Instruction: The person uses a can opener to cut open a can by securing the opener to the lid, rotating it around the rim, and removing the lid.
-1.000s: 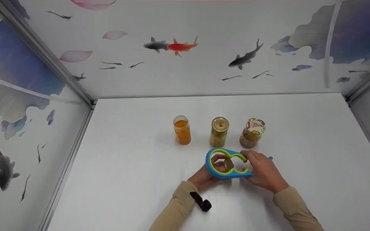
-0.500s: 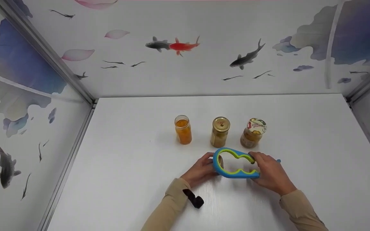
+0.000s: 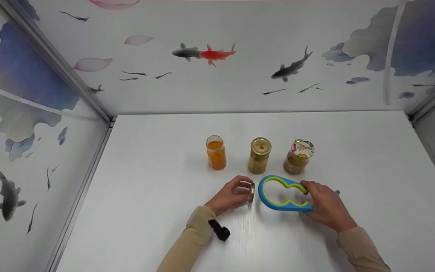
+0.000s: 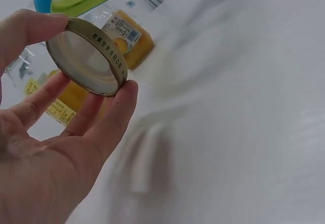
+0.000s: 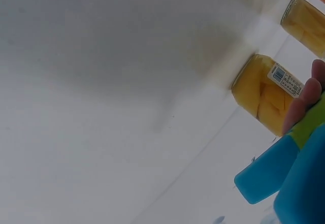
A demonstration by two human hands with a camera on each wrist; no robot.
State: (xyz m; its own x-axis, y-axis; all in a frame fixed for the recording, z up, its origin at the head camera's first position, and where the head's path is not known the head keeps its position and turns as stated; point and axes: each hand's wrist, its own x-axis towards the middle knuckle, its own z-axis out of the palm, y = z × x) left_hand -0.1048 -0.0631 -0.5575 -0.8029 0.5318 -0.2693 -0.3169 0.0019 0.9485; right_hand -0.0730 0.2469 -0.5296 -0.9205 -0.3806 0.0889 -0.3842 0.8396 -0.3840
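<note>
Left fingers: the thumb and fingertips of the left hand (image 3: 228, 195) pinch a gold lid (image 4: 84, 56), the thumb at one edge of its rim and the fingertips at the opposite edge.
Gold lid: held on edge, seen almost side-on from the head; the left wrist view shows its pale inside and dark lettering along the rim.
Right fingers: the right hand (image 3: 327, 207) grips the jar opener (image 3: 283, 207) at its split end; the right wrist view shows fingertips (image 5: 308, 97) curled against its green part.
Jar opener: blue outside, green inside, wavy along the inner edges; its round end points at the lid, with a small gap between them. A small blue tip shows past the right hand.
Jars: three upright in a row beyond the hands, well apart from one another.
Orange jar: the leftmost (image 3: 216, 156), its top uncovered, orange contents below the rim.
Middle jar: gold-topped (image 3: 259, 156), pale yellow inside, beyond the opener and the lid.
Right jar: printed top (image 3: 295, 160), yellow pieces inside, just beyond the opener.
Sleeves: tan on both arms (image 3: 193, 234); a black piece (image 3: 220, 230) sits at the left cuff.
Table: white (image 3: 149, 177), under everything.
Back wall: pale (image 3: 187, 90), painted with fish and petals.
</note>
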